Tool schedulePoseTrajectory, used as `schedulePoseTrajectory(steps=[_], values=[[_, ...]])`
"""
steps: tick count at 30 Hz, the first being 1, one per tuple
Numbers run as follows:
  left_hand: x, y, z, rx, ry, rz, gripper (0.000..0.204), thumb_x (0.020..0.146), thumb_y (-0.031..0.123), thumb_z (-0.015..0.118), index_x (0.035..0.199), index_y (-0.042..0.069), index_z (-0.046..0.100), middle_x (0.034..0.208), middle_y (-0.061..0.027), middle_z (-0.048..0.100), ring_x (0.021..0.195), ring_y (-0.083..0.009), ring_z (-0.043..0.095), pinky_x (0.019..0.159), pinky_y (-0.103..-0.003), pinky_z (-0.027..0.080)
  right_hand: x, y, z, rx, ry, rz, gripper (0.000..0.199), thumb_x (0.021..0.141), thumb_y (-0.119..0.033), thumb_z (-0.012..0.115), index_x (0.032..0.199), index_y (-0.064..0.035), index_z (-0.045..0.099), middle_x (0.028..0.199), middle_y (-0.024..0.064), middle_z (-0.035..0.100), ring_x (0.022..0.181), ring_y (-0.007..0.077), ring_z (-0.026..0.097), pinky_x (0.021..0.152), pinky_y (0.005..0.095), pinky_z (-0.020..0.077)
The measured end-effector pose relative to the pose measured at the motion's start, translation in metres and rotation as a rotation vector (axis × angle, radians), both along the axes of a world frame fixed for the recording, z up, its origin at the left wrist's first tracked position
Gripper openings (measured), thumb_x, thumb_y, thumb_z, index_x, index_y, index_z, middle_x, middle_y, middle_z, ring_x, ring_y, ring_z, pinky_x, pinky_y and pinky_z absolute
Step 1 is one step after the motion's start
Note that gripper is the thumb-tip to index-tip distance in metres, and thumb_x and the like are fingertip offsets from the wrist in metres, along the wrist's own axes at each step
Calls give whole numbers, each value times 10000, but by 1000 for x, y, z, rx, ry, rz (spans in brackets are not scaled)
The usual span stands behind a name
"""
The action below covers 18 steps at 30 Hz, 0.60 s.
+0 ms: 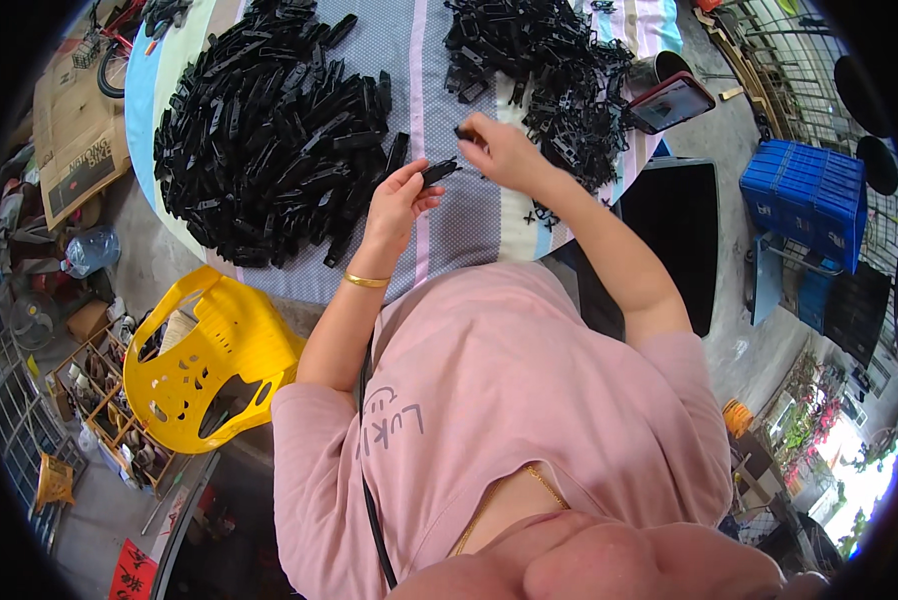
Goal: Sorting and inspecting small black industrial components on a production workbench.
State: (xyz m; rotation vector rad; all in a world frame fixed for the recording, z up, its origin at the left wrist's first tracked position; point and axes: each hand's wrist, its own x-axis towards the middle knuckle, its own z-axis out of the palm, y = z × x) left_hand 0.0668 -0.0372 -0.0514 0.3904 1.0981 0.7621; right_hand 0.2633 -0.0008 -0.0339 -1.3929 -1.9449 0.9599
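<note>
Head view: left hand (401,200) has its fingertips closed on a slim black part (433,175), plastic-looking, thin prongs at its right end, held above the striped cloth (459,232). Right hand (504,155) pinches a small black piece (463,132) near those prongs; fingers mostly hide its shape. Flanking both: heap of long black parts (269,140) on the left, smaller openwork bits (574,130) on the right. Farther out, ribbed blue plastic crate (804,195); can't see its contents from where I'm standing.
</note>
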Motion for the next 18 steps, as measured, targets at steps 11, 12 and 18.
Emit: schedulePoseTrajectory(steps=[11,12,18], values=[[13,0,9,100,-26,-48,324,914,83,420,1198,-73,436,984,-145,589,825,-197,623,756,-277,523,-1,-32,21,-212,204,-20,179,854,-114,533,968,6,601,749,104,633,598,134,613,556,240,477],[15,-1,9,99,-24,-49,324,914,83,420,1198,-73,436,984,-145,589,825,-197,623,756,-277,523,-3,-33,19,-241,181,-26,179,841,-146,548,938,-11,612,717,113,631,599,179,618,554,274,477],[17,-4,15,111,-38,-82,330,911,75,422,1197,-89,427,1001,-162,585,856,-220,623,790,-279,521,-9,-37,14,-163,90,-60,170,831,-157,561,905,-15,620,687,112,630,582,192,614,534,290,475]])
